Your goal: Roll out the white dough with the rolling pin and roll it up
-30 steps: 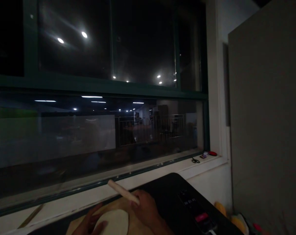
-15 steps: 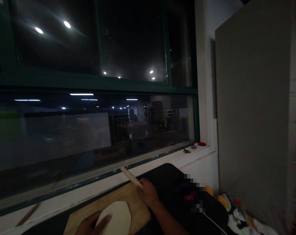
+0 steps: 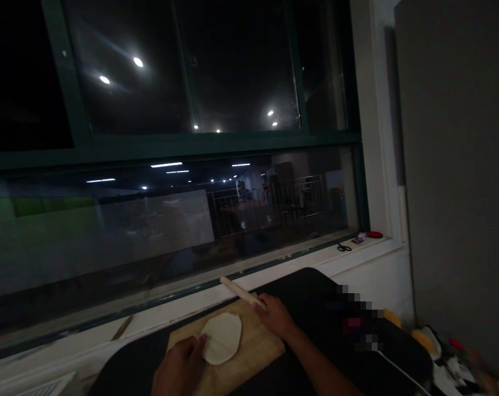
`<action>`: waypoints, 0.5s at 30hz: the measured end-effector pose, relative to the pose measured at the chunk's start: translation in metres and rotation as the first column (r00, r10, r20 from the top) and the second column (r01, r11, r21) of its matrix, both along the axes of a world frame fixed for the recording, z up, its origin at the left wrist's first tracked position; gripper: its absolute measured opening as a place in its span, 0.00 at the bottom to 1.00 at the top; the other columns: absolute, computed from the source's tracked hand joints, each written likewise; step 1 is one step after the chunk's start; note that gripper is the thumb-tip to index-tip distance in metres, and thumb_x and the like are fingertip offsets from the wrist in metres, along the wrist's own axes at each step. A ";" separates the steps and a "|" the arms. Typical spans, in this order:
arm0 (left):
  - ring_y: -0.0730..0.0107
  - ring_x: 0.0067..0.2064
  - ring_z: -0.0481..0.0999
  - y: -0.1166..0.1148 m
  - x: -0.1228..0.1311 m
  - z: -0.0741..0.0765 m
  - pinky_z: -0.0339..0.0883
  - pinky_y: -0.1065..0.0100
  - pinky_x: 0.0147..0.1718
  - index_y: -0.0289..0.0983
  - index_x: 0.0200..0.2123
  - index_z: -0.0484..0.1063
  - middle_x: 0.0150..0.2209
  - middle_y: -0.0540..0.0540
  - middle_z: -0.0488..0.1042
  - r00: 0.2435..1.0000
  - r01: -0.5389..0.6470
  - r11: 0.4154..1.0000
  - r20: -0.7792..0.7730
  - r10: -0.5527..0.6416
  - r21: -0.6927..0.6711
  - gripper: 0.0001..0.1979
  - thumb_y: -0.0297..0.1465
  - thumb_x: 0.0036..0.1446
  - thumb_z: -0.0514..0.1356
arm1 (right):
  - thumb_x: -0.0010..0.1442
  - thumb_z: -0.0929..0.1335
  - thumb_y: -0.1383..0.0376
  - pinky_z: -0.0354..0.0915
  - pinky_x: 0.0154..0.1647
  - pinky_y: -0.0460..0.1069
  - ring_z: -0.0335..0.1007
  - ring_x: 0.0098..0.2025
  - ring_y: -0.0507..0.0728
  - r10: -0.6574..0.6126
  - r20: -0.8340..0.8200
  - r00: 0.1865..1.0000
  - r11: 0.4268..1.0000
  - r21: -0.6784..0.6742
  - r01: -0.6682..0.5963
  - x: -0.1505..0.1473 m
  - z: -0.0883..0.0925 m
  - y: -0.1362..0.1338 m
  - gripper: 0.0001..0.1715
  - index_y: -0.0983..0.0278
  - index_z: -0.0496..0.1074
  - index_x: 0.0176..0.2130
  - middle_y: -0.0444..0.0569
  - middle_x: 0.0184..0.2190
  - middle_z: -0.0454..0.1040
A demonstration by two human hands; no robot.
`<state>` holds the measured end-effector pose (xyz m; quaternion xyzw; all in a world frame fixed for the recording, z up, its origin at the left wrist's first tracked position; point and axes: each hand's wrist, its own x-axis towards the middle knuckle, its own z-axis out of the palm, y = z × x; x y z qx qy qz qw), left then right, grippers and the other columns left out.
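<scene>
A flat, pale round of dough (image 3: 222,339) lies on a wooden board (image 3: 262,346). At its left edge, my left hand (image 3: 179,364) pinches the rim, with fingertips on the dough; the underside of the grip is hidden. My right hand (image 3: 276,317) is closed around one end of a wooden rolling pin (image 3: 237,289). The pin is held past the board's far right side, off the dough, its free end pointing toward the window.
The board rests on a black table (image 3: 311,297) beside a white windowsill (image 3: 216,300). Scissors (image 3: 344,248) and a red object (image 3: 374,235) lie on the sill. A white cable (image 3: 400,371) crosses the table's right side, near a blurred-out patch. A grey panel (image 3: 459,165) stands at right.
The view has swung left, so everything sits further right. The dough has been lowered from a raised, tilted position to lie flatter on the board. The right hand still holds the rolling pin.
</scene>
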<state>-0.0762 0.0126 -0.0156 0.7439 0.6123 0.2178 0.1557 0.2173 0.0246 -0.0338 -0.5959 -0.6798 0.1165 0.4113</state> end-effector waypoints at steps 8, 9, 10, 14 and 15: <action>0.56 0.50 0.80 0.012 -0.001 -0.011 0.72 0.58 0.51 0.43 0.44 0.78 0.45 0.45 0.83 0.974 -0.015 0.917 0.212 -0.076 0.399 0.25 0.50 0.68 0.46 | 0.66 0.67 0.52 0.62 0.44 0.49 0.74 0.44 0.58 0.150 0.139 0.979 0.988 0.026 -0.154 -0.014 0.010 -0.009 0.16 0.59 0.80 0.41 0.48 0.41 0.80; 0.55 0.56 0.77 0.017 0.000 -0.011 0.69 0.54 0.58 0.42 0.48 0.78 0.52 0.44 0.81 0.975 0.017 0.879 0.186 -0.120 0.477 0.24 0.49 0.68 0.47 | 0.66 0.67 0.52 0.62 0.46 0.50 0.74 0.46 0.59 0.155 0.165 0.974 0.987 0.021 -0.161 -0.015 0.010 -0.011 0.16 0.58 0.80 0.39 0.48 0.41 0.79; 0.55 0.62 0.72 0.022 0.002 -0.010 0.64 0.52 0.63 0.42 0.51 0.77 0.56 0.44 0.79 0.978 0.054 0.844 0.142 -0.153 0.534 0.24 0.47 0.68 0.48 | 0.66 0.67 0.52 0.61 0.48 0.51 0.74 0.47 0.60 0.154 0.189 0.970 0.987 0.014 -0.160 -0.016 0.011 -0.012 0.16 0.58 0.80 0.38 0.48 0.42 0.79; 0.59 0.71 0.61 0.055 0.021 0.003 0.53 0.50 0.71 0.40 0.62 0.70 0.66 0.44 0.70 0.973 0.227 0.857 -0.145 -0.179 0.462 0.26 0.40 0.71 0.43 | 0.67 0.67 0.54 0.61 0.51 0.54 0.73 0.50 0.61 0.131 0.247 0.960 0.991 -0.010 -0.133 -0.018 0.014 -0.015 0.14 0.57 0.80 0.39 0.49 0.46 0.78; 0.60 0.70 0.63 0.063 0.028 0.007 0.52 0.50 0.71 0.39 0.65 0.66 0.67 0.43 0.69 0.954 0.266 0.884 -0.237 -0.184 0.384 0.27 0.38 0.71 0.41 | 0.67 0.67 0.54 0.61 0.52 0.55 0.73 0.51 0.61 0.130 0.256 0.958 0.991 -0.014 -0.131 -0.019 0.015 -0.016 0.14 0.57 0.80 0.40 0.49 0.47 0.78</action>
